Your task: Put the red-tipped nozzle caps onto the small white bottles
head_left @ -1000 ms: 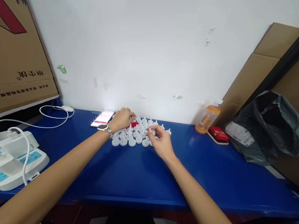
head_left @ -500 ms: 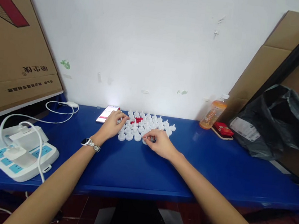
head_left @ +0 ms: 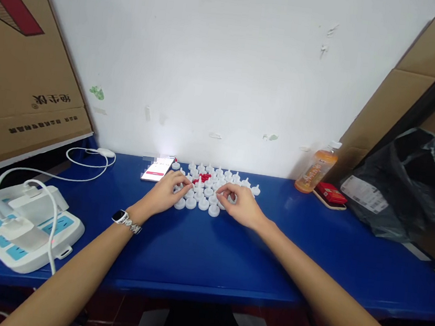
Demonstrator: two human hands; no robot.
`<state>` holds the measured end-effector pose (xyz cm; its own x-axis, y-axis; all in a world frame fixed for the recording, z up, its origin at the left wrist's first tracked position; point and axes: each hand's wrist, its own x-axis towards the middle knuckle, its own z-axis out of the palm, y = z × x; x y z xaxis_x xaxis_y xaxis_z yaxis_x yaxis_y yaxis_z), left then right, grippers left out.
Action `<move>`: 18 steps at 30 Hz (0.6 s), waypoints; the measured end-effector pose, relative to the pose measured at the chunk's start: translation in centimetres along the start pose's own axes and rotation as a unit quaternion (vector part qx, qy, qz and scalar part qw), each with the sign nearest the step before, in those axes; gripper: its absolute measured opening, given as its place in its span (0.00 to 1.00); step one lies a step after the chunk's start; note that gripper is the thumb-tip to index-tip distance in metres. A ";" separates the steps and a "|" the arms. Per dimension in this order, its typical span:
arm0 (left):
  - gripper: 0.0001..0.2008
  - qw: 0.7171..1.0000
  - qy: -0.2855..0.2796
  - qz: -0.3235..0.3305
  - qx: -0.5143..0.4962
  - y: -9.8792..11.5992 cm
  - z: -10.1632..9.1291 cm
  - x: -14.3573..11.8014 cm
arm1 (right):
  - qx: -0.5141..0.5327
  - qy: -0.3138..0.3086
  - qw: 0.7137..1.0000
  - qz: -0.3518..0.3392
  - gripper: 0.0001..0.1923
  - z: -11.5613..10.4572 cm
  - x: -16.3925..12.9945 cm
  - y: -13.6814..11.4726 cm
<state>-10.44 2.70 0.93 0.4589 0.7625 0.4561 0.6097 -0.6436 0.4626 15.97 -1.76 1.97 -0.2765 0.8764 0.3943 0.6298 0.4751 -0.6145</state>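
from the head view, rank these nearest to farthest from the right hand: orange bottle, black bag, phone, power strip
Measured from the right hand:
1. Phone, to its left, just past the white caps.
2. Orange bottle, to its right by the wall; close to the phone's distance, so this order is not certain.
3. Black bag, far right.
4. Power strip, far left edge.

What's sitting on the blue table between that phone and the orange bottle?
Between the phone and the orange bottle lies a cluster of small white caps with a few red pieces among them. The head view shows it.
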 end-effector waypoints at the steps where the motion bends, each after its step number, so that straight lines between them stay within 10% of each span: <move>1: 0.17 1.000 -0.005 0.002 0.001 0.1 0.0 0.0 | 0.007 0.004 1.000 0.002 0.07 -0.1 0.2 0.1; 9: 0.15 0.999 -0.002 0.026 0.046 -0.3 -1.3 -0.6 | -0.045 -0.010 0.999 -0.009 0.08 0.9 7.3 -0.1; 18: 0.14 0.998 0.030 -0.032 0.041 -2.2 -2.1 -1.7 | -0.209 -0.110 0.971 0.048 0.15 9.5 19.9 -2.4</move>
<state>-13.93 2.67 0.69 0.3791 0.7955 0.4728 0.6890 -0.5837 0.4297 2.08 15.28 4.81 -0.3211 0.9325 0.1656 0.8868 0.3574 -0.2931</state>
